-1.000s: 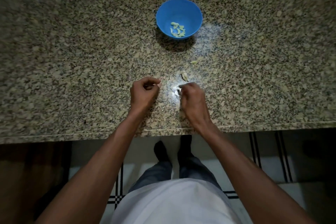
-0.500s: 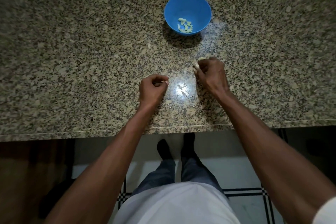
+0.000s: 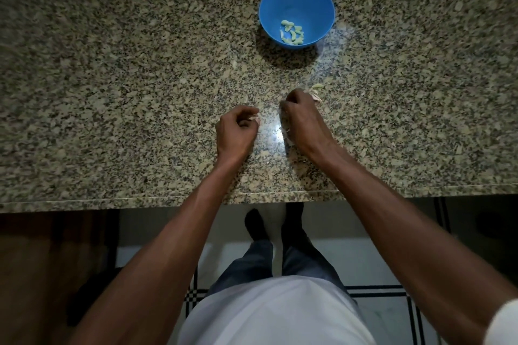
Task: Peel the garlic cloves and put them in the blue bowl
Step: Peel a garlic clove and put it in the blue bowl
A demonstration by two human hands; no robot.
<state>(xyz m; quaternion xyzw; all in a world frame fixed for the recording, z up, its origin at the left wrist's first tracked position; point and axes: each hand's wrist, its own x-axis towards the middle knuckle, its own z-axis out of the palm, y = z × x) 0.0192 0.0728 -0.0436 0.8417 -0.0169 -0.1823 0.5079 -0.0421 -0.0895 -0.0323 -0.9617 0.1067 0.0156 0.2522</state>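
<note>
The speckled beige-and-black granite table (image 3: 112, 92) runs the full width of the view, with its near edge above the person's feet.

The round blue plastic bowl (image 3: 316, 0) stands on the far part of the table, right of centre. It contains several pale peeled garlic cloves (image 3: 293, 33), grouped on the bowl floor.

The left hand (image 3: 235, 131) is over the table near its middle, with the fingers curled inward. Its grip is closed on a small pale garlic piece (image 3: 255, 119) pinched at the fingertips; whether this is a clove or only skin cannot be told.

The right hand (image 3: 304, 120) is just right of the left hand, apart from it, back of the hand upward and fingers curled down toward the table. What its grip holds cannot be told, as the fingertips are hidden under the hand.

A loose unpeeled garlic clove with papery skin (image 3: 316, 90) lies on the table just beyond the right hand, between that hand and the bowl. A few thin skin scraps (image 3: 286, 131) show at the left edge of the right hand, beside a bright light reflection on the table.

The bowl is well apart from both hands.
</note>
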